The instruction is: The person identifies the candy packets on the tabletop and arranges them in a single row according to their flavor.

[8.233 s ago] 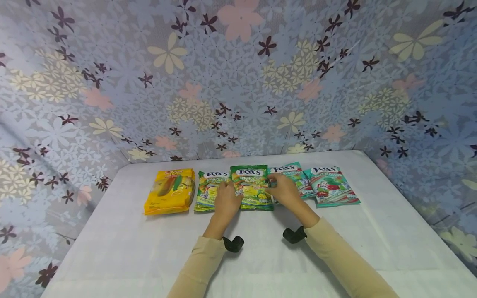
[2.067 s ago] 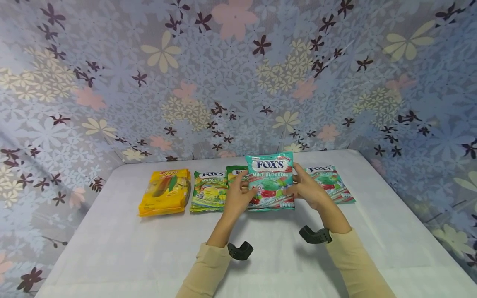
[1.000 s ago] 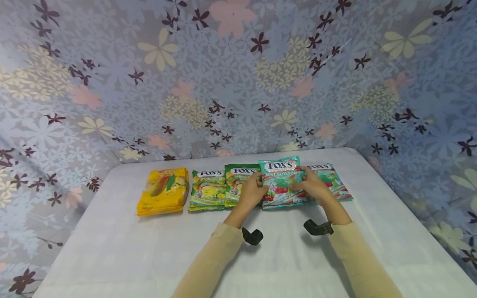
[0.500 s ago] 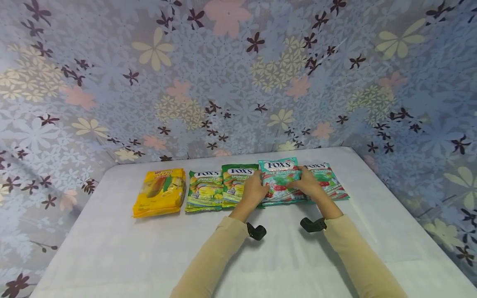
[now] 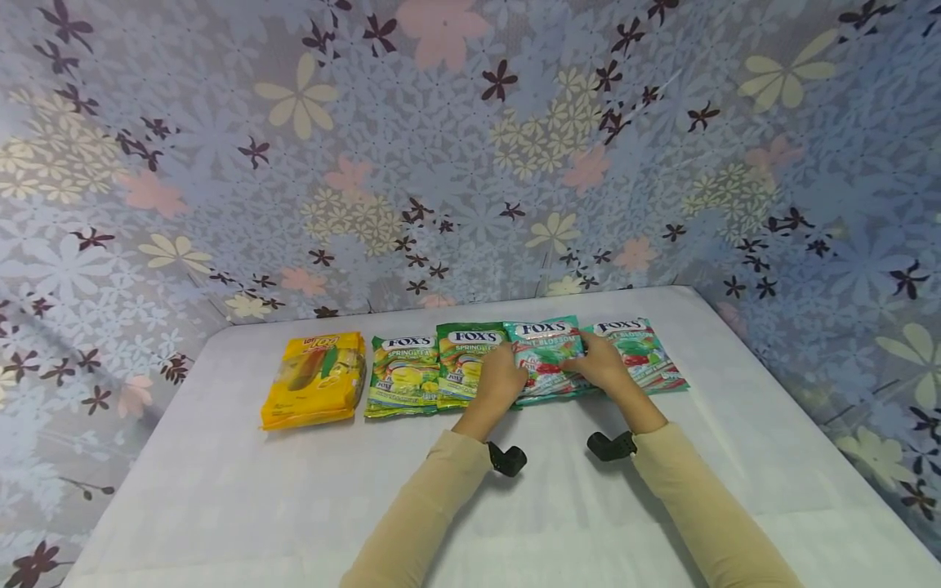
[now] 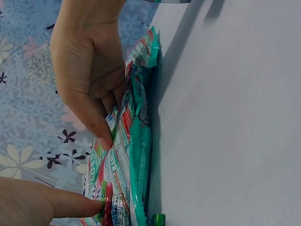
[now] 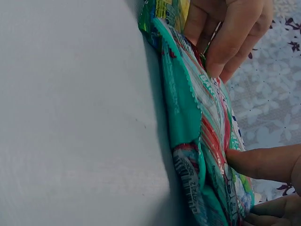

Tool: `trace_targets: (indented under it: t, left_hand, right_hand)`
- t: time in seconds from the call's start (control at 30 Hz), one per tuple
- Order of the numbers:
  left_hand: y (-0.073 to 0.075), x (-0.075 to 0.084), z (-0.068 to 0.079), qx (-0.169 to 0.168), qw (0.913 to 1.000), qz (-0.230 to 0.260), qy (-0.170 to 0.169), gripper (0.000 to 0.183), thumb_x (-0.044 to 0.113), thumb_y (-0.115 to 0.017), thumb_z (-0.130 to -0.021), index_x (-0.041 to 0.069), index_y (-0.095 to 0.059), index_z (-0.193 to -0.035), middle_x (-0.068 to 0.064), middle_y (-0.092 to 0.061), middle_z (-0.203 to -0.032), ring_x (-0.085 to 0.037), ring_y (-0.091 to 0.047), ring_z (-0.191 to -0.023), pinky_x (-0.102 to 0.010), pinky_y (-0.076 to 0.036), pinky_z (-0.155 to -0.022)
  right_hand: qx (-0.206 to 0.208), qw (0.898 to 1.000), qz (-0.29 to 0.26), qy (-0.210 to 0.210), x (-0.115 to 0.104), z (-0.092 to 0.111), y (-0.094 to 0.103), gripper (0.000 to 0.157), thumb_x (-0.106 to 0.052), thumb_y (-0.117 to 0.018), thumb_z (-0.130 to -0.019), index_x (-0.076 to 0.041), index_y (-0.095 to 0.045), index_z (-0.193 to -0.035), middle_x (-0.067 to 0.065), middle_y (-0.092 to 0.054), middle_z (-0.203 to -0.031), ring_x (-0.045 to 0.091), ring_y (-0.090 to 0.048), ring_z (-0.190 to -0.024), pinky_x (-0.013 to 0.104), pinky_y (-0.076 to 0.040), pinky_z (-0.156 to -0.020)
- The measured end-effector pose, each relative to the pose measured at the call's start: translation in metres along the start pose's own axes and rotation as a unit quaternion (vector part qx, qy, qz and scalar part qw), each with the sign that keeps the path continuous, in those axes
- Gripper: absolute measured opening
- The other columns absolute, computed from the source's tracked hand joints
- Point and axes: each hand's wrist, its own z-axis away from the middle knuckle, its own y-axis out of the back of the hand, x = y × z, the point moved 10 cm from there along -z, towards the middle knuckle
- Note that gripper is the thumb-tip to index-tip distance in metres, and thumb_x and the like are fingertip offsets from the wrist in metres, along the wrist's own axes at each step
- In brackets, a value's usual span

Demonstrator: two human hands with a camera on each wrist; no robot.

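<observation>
A teal Fox's Mint Blossom candy bag (image 5: 542,347) lies face up between both hands in the head view. My left hand (image 5: 500,382) grips its left edge, thumb on the front. At the opposite edge, my right hand (image 5: 606,367) pinches the bag, its thumb (image 7: 263,163) pressing the printed face in the right wrist view. A second teal Mint Blossom bag (image 5: 650,359) lies just right, its left part covered by the right hand and the held bag. Immediately left is a green Fox's Spring Tea bag (image 5: 459,367), partly hidden behind my left hand.
Another Spring Tea bag (image 5: 400,380) and a thicker yellow candy bag (image 5: 312,380) continue the row leftward. All sit on a white-covered table (image 5: 470,523), near its back edge. A flower-patterned curtain (image 5: 470,163) rises behind. Black wrist mounts (image 5: 507,459) stick out from both sleeves.
Earlier both hands were at a Spring Tea bag. They then held the Mint Blossom bag up in front of the row, and have since lowered it beside the Spring Tea bags and shifted it slightly left.
</observation>
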Motion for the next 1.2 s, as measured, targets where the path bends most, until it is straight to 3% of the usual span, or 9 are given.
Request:
trace_targets:
  t: [0.33, 0.5, 0.6, 0.67, 0.77, 0.93, 1.1, 1.2]
  left_hand:
    - [-0.007, -0.004, 0.000, -0.014, 0.9997, -0.020, 0.005, 0.037, 0.002, -0.062, -0.089, -0.016, -0.057, -0.120, -0.028, -0.058, -0.114, -0.035, -0.060, -0.101, -0.040, -0.054, -0.080]
    - [-0.008, 0.000, 0.001, -0.034, 0.9990, -0.027, 0.003, 0.012, -0.001, -0.059, -0.088, -0.012, -0.063, -0.088, -0.030, -0.054, -0.113, -0.030, -0.057, -0.084, -0.038, -0.049, -0.066]
    - [-0.008, 0.004, 0.001, -0.037, 0.9977, -0.057, 0.000, 0.013, -0.001, -0.059, -0.087, -0.009, -0.061, -0.078, -0.031, -0.054, -0.114, -0.030, -0.057, -0.085, -0.038, -0.050, -0.068]
    - [-0.007, 0.009, 0.001, -0.029, 0.9947, -0.098, -0.008, 0.012, 0.001, -0.062, -0.087, -0.011, -0.065, -0.086, -0.031, -0.055, -0.114, -0.032, -0.058, -0.094, -0.037, -0.053, -0.076]
    - [-0.005, 0.017, 0.000, -0.014, 0.9880, -0.153, -0.013, 0.026, 0.002, -0.064, -0.088, -0.015, -0.062, -0.107, -0.030, -0.054, -0.114, -0.037, -0.057, -0.101, -0.039, -0.054, -0.082]
    - [-0.010, 0.037, -0.004, 0.001, 0.9818, -0.184, -0.046, 0.034, 0.008, -0.064, -0.091, -0.010, -0.058, -0.120, -0.025, -0.050, -0.119, -0.035, -0.052, -0.107, -0.038, -0.050, -0.088]
    - [-0.036, 0.066, -0.008, -0.023, 0.9746, -0.191, -0.115, 0.031, 0.015, -0.060, -0.096, 0.000, -0.062, -0.122, -0.014, -0.056, -0.121, -0.028, -0.049, -0.114, -0.034, -0.041, -0.098]
    - [-0.055, 0.079, -0.009, -0.050, 0.9736, -0.176, -0.136, 0.029, 0.015, -0.058, -0.097, 0.002, -0.064, -0.121, -0.010, -0.059, -0.122, -0.023, -0.051, -0.116, -0.030, -0.040, -0.100]
  right_hand:
    - [0.016, 0.999, 0.026, 0.015, -0.007, 0.005, 0.002, 0.078, -0.022, -0.069, -0.090, 0.014, -0.027, -0.145, 0.036, -0.038, -0.140, 0.051, -0.038, -0.127, 0.059, -0.036, -0.101]
    - [0.022, 0.999, -0.013, 0.041, -0.011, 0.008, 0.008, 0.073, -0.014, -0.068, -0.090, 0.012, -0.028, -0.145, 0.036, -0.042, -0.137, 0.050, -0.046, -0.120, 0.058, -0.043, -0.093]
    - [0.020, 0.998, -0.044, 0.051, -0.011, 0.012, 0.014, 0.069, -0.010, -0.066, -0.090, 0.008, -0.030, -0.146, 0.036, -0.045, -0.134, 0.049, -0.050, -0.116, 0.056, -0.047, -0.087]
    - [0.018, 0.997, -0.059, 0.053, -0.011, 0.013, 0.018, 0.067, -0.009, -0.066, -0.091, 0.007, -0.030, -0.145, 0.035, -0.046, -0.133, 0.048, -0.051, -0.115, 0.054, -0.049, -0.085]
    - [0.019, 0.995, -0.073, 0.058, -0.009, 0.014, 0.025, 0.063, -0.009, -0.063, -0.092, 0.007, -0.032, -0.145, 0.034, -0.047, -0.131, 0.047, -0.052, -0.115, 0.051, -0.051, -0.082]
    - [0.053, 0.994, -0.073, 0.062, 0.000, 0.018, 0.049, 0.054, -0.011, -0.062, -0.094, 0.004, -0.040, -0.141, 0.030, -0.051, -0.128, 0.046, -0.052, -0.115, 0.052, -0.050, -0.085]
    - [0.122, 0.989, -0.077, 0.046, 0.016, 0.027, 0.088, 0.046, -0.010, -0.062, -0.094, 0.006, -0.049, -0.135, 0.030, -0.054, -0.126, 0.045, -0.052, -0.115, 0.057, -0.044, -0.091]
    - [0.127, 0.989, -0.076, 0.028, 0.027, 0.030, 0.103, 0.048, -0.011, -0.061, -0.095, 0.008, -0.046, -0.136, 0.032, -0.051, -0.129, 0.048, -0.048, -0.118, 0.059, -0.042, -0.093]
